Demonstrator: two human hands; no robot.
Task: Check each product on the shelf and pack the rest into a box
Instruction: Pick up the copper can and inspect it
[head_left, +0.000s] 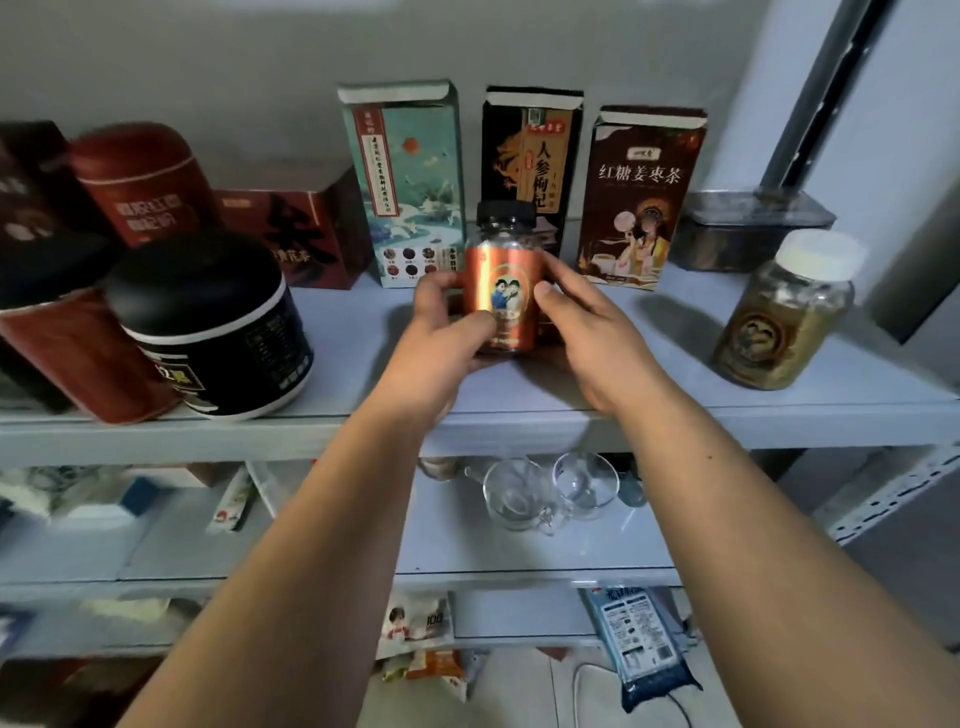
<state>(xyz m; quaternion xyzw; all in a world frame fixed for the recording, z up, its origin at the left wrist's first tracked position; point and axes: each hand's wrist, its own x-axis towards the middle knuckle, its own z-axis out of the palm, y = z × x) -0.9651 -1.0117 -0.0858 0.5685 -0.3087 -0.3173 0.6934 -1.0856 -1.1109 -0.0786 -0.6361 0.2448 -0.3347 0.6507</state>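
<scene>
As left hand (441, 332) and right hand (589, 322) fingers grip it, orange-label jar (503, 291), upright, over shelf (649, 374).

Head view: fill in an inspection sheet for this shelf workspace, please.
Surface: top shelf, pale, crowded with products.
Job's things: orange jar with black lid, held; teal box, black box and brown box upright behind it; white-lidded jar at right; black tub and red canister at left. No packing box seen.
Clutter: glass cups on the shelf below; packets lower down.
Hands: left hand and right hand both grip the orange jar.
Cables: pale cable on the floor.
Surroundings: grey wall; metal post at right.
</scene>
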